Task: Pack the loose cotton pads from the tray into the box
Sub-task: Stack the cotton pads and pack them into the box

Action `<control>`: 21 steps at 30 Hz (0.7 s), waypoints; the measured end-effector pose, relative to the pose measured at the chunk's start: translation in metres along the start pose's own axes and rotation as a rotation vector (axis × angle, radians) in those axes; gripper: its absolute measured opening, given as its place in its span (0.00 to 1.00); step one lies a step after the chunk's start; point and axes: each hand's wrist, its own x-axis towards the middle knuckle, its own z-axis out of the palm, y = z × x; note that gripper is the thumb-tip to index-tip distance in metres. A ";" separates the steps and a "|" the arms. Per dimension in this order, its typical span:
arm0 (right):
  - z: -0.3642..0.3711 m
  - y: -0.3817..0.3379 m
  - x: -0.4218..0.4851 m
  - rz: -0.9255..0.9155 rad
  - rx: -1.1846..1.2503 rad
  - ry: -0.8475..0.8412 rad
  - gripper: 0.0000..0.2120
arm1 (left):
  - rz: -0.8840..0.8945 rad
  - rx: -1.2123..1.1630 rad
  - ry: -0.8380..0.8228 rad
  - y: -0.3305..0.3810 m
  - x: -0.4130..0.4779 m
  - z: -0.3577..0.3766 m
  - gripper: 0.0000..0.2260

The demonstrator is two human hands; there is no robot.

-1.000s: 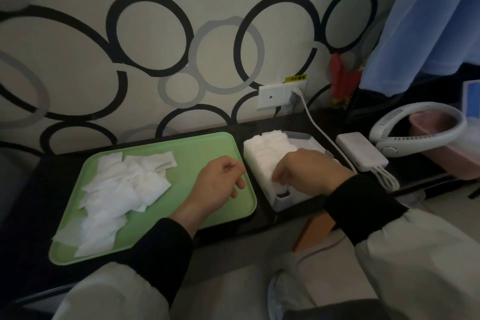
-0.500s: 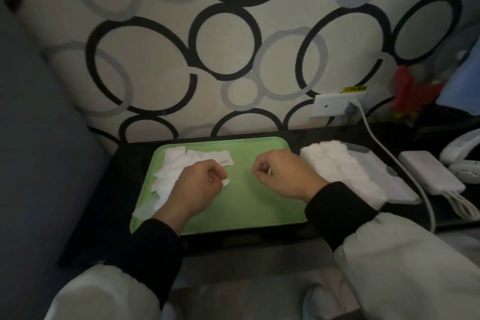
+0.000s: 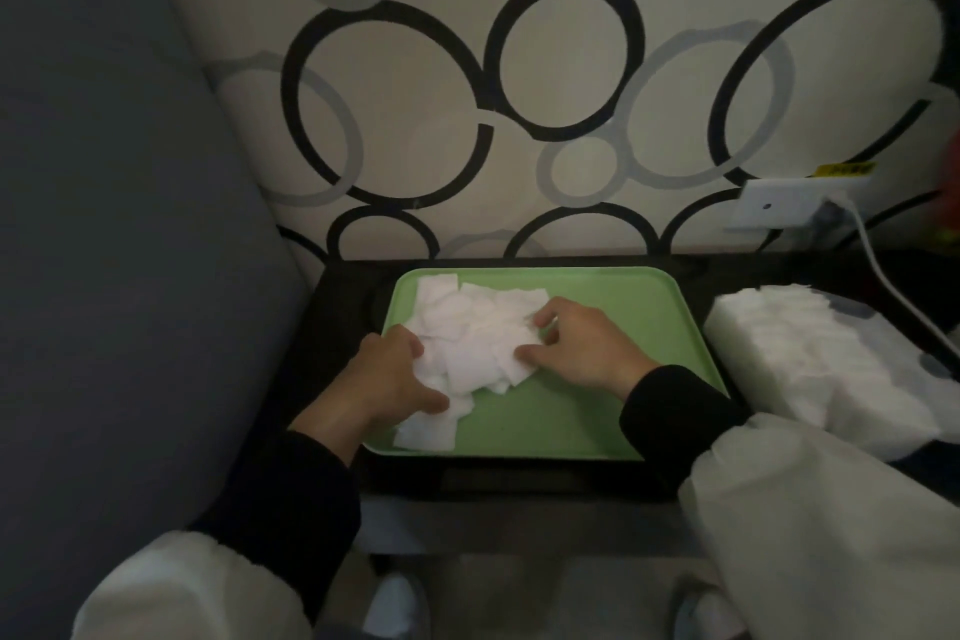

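A heap of loose white cotton pads (image 3: 467, 333) lies in the left half of the green tray (image 3: 613, 307). My left hand (image 3: 387, 374) presses against the heap's left side, fingers spread on the pads. My right hand (image 3: 582, 343) rests on the heap's right edge, fingertips touching the pads. Neither hand has lifted any pad. The box (image 3: 883, 327) sits just right of the tray, with a row of packed white pads (image 3: 800, 353) standing up out of it.
The tray sits on a dark narrow table (image 3: 343, 296) against a wall patterned with circles. A grey upholstered surface (image 3: 114, 224) rises at the left. A wall socket (image 3: 779, 205) with a white cable (image 3: 893, 286) runs behind the box.
Both hands left the box, crossed the tray leftward and now bracket the loose pad heap. The view has swung left, so the charger and fan at the right dropped out of view.
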 end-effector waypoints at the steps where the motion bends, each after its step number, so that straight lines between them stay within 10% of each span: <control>1: 0.003 -0.001 0.002 0.013 0.010 -0.012 0.22 | -0.020 0.025 -0.043 -0.001 -0.003 -0.001 0.32; 12: -0.009 0.002 0.002 0.067 0.168 0.056 0.18 | -0.011 0.136 -0.114 -0.007 -0.010 0.006 0.43; 21: -0.021 -0.001 -0.013 -0.044 0.279 0.109 0.05 | -0.016 -0.020 -0.068 -0.011 -0.011 0.005 0.18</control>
